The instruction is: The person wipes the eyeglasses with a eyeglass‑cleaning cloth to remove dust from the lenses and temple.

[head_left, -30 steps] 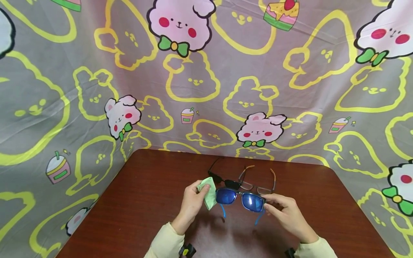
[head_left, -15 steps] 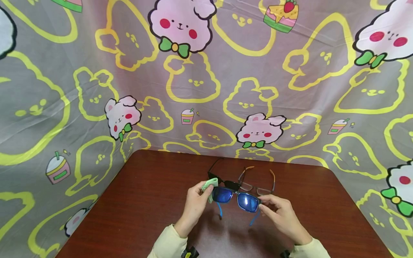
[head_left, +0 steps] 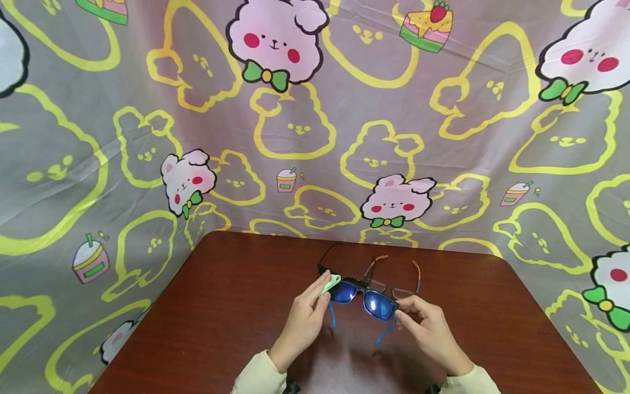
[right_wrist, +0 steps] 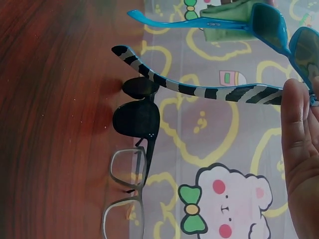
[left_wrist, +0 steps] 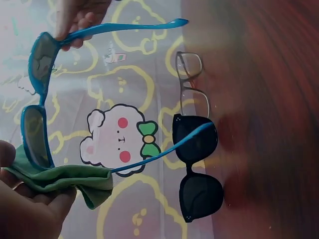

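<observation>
Blue-framed sunglasses with mirrored blue lenses are held up over the table, their temples unfolded and pointing back toward the person. My right hand pinches them at the right hinge; a zebra-striped temple shows in the right wrist view. In my left hand, a folded light green cloth is pinched around the left end of the frame, against the outer edge of the left lens. The left wrist view shows the thumb on one side of the lens and the fingers under the cloth on the other.
Black sunglasses lie on the brown table behind the held pair, partly covered by it in the head view. Beside them to the right are clear eyeglasses with orange-tipped temples. A cartoon-printed curtain borders the table.
My left hand has moved right and slightly up, bringing the cloth from beside the frame onto its left end. The blue-framed sunglasses have shifted slightly left with my right hand.
</observation>
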Action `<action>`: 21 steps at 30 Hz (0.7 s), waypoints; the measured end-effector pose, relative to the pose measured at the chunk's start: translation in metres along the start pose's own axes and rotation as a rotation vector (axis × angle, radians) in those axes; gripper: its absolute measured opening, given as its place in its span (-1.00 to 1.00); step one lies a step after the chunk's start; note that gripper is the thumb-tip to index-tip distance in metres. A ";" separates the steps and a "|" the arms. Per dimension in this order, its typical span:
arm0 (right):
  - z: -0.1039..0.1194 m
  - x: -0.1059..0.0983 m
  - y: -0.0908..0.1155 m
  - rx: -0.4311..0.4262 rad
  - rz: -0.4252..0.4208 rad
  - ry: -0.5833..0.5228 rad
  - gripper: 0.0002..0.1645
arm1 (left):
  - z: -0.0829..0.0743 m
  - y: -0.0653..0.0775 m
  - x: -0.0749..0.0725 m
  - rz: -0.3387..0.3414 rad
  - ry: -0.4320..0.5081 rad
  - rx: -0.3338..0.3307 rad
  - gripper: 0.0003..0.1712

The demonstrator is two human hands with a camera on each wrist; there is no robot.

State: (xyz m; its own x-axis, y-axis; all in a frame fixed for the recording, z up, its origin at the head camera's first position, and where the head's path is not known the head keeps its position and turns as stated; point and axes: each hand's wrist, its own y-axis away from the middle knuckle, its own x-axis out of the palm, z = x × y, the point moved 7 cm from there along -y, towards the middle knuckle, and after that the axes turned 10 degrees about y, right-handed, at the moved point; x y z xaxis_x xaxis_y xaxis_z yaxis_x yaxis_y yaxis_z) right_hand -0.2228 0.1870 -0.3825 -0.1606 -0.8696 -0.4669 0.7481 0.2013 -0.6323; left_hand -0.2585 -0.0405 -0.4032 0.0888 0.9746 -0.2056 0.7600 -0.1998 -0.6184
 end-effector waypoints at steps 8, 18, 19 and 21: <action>0.003 -0.002 -0.001 -0.054 0.006 -0.030 -0.68 | -0.010 0.002 0.008 0.065 -0.175 0.179 -0.57; 0.000 -0.002 0.001 -0.092 0.003 -0.013 -0.69 | -0.013 0.009 0.009 0.095 -0.384 0.371 -0.51; -0.003 -0.002 0.002 -0.091 0.008 -0.012 -0.68 | -0.014 0.009 0.008 0.093 -0.390 0.384 -0.49; -0.012 0.000 0.004 -0.079 0.021 -0.010 -0.66 | -0.015 0.009 0.008 0.093 -0.400 0.406 -0.43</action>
State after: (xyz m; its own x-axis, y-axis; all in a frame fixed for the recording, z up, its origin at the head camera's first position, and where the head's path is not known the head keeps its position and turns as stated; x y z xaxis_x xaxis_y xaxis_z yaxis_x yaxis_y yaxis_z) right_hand -0.2276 0.1934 -0.3918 -0.1384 -0.8694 -0.4743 0.6984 0.2539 -0.6692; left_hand -0.2415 -0.0330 -0.3995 -0.1667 0.8528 -0.4949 0.4457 -0.3825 -0.8094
